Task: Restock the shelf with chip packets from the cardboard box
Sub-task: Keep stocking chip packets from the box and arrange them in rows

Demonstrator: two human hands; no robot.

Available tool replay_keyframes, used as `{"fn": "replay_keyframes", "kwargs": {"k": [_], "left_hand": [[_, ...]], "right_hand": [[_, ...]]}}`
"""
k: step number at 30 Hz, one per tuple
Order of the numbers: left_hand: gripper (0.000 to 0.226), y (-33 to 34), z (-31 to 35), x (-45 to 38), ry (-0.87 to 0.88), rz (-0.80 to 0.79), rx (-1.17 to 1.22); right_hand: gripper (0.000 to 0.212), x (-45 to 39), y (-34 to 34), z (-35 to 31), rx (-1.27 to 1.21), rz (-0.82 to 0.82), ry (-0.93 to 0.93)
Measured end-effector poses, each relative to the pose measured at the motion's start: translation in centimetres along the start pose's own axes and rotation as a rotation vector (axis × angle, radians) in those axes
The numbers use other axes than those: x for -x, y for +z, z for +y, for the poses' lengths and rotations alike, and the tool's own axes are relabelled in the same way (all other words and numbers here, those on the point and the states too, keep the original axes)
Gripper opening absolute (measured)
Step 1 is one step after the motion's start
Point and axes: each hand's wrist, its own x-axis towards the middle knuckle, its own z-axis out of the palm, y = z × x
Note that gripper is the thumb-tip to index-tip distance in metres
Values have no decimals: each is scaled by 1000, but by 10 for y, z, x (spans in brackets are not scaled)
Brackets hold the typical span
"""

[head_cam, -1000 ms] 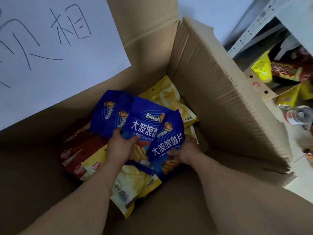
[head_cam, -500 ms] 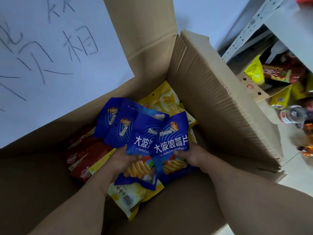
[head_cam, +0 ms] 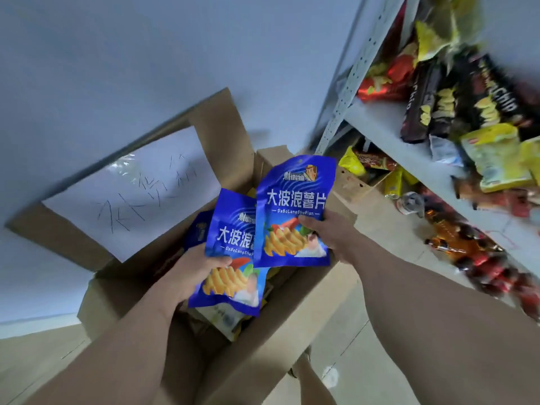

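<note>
Above the open cardboard box [head_cam: 257,355], my right hand [head_cam: 330,232] grips a blue chip packet [head_cam: 295,211] by its right edge. My left hand [head_cam: 195,273] holds another blue chip packet [head_cam: 230,258] lower and to the left, with the edge of one more blue packet [head_cam: 200,229] showing behind it. Yellow and red packets lie deep in the box, mostly hidden. The grey metal shelf [head_cam: 409,141] stands to the right, crowded with black, yellow and red snack packets.
A white sheet with handwriting [head_cam: 131,191] is taped to the raised box flap. A smaller cardboard box [head_cam: 350,182] sits under the shelf beside a bottle [head_cam: 409,203]. Red and orange packets fill the lowest level [head_cam: 482,258]. A blue wall stands behind.
Both hands have lifted the blue packets up out of the box, and the right packet is now separate and higher. My view has swung up and right, bringing the shelf into sight.
</note>
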Motion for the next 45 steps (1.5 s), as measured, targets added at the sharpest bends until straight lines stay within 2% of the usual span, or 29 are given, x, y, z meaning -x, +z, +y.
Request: {"fn": "replay_keyframes", "kwargs": {"k": [4, 7, 10, 13, 17, 22, 26, 31, 34, 37, 42, 45], "left_hand": [[35, 24, 52, 48, 96, -145, -52], [25, 64, 93, 72, 183, -183, -83], [39, 117, 133, 96, 268, -268, -139], [49, 180, 166, 113, 323, -356, -200], [32, 273, 192, 131, 365, -389, -268], [28, 387, 212, 149, 415, -412, -304], [30, 466, 228, 161, 492, -460, -303], [49, 531, 253, 168, 504, -517, -324], [50, 566, 274, 168, 501, -512, -335], [51, 603, 298, 162, 509, -528, -341], [31, 669, 348, 135, 505, -546, -348], [28, 705, 382, 118, 507, -550, -346]], "right_hand": [[21, 69, -57, -49, -198, 124, -71], [18, 115, -114, -71, -291, 234, -164], [13, 161, -179, -84, -328, 357, -258], [13, 200, -249, -83, -365, 483, -315], [13, 245, -339, -71, -364, 605, -343], [23, 290, -446, -54, -402, 673, -387], [21, 323, -521, -51, -408, 707, -439], [31, 343, -595, -51, -439, 770, -456], [35, 343, -637, -57, -461, 787, -475], [29, 336, -675, -65, -480, 786, -494], [30, 316, -749, -87, -454, 826, -489], [37, 302, -796, -96, -447, 862, -471]]}}
